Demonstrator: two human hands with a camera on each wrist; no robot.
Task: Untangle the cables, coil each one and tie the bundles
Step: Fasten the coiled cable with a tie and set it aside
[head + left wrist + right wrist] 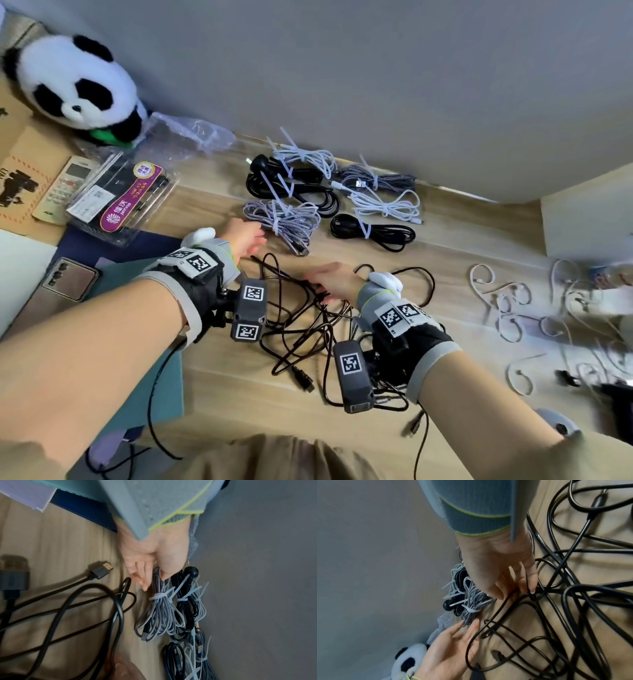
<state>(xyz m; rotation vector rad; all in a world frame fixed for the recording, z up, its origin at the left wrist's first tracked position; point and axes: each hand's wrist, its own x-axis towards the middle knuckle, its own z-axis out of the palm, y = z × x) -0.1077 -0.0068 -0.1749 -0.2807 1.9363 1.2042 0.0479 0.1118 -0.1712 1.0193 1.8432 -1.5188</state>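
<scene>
Landmark: tangled black cable heap (308,329) on wooden desk, nearest, uncoiled.
Right hand (334,281) atop heap, fingertips pinching strand.
Left hand (245,236) beyond heap, fingers straight, brushing grey braided tied bundle (284,222).
Six zip-tied bundles beyond.
Loose white zip ties (513,308) right of heap.
Judgement: mostly done.

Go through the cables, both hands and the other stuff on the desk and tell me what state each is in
Black cables: loose, tangled.
Grey braided bundle: coiled, tied.
Other bundles: coiled, tied.
Spare zip ties: loose, scattered.
Left hand: open, at the grey bundle.
Right hand: pinches a black cable.
Plastic box: closed.
Phone: face down.
</scene>
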